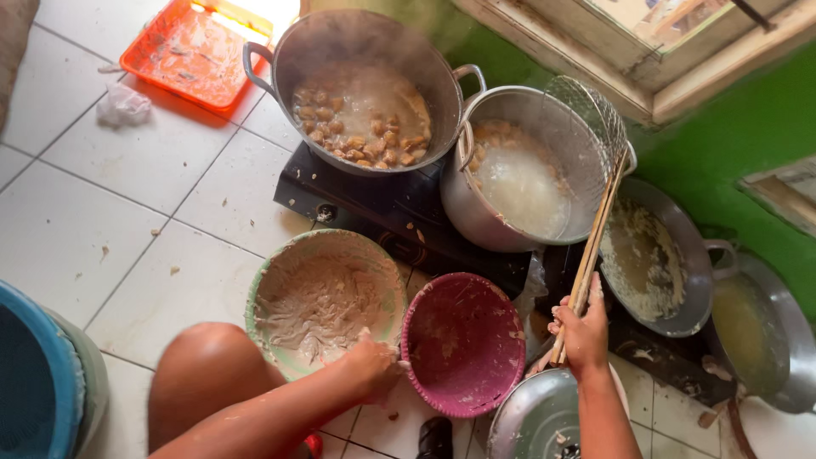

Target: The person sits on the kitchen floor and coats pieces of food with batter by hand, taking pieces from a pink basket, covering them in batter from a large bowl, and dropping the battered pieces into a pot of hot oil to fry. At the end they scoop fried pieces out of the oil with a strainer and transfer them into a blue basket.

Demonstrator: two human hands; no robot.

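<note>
Gripping the rim of the green bowl (326,299) of pale batter, the left hand (372,365) sits between it and the pink bowl (463,343) on the floor. The right hand (583,333) is closed around long chopsticks (592,244) that slant up toward the wire skimmer (586,110) over the pot (518,174) beside the wok (365,89) of frying pieces
</note>
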